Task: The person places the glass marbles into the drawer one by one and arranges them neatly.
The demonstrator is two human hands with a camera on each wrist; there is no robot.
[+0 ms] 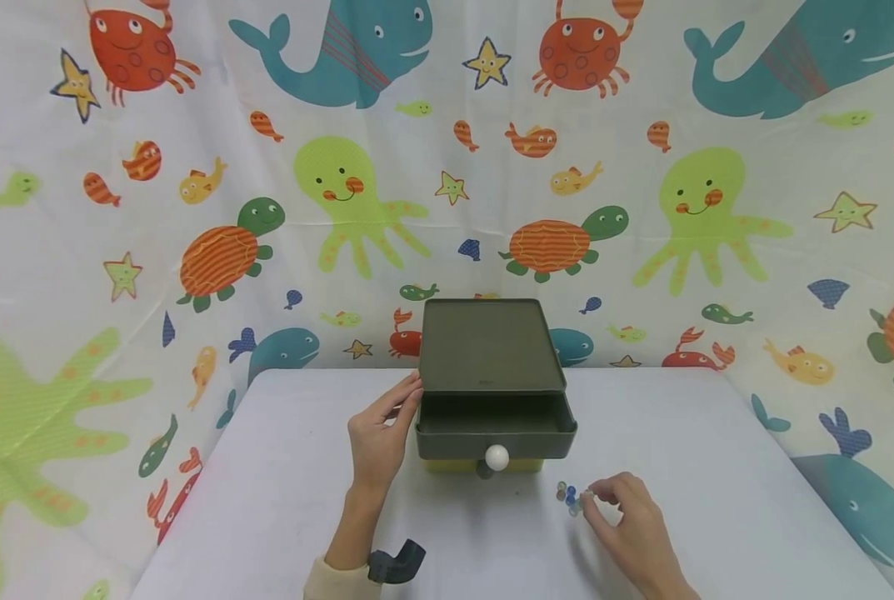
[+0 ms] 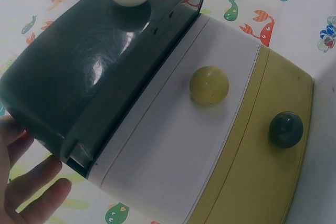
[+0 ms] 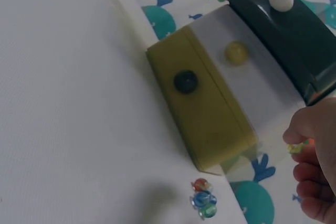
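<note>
green top drawer sits pulled out, centre of frame. your left hand rests flat-fingered against its side, steadying it. your right hand pinches one marble from the cluster lower right.

A table with a plain white cover carries everything. Near its back edge, about in the middle, stands a small chest of drawers; its dark green top drawer is pulled out toward the front and has a white knob. In front of the chest, a little to the right, some small glass marbles lie close together directly on the white cover.
</note>
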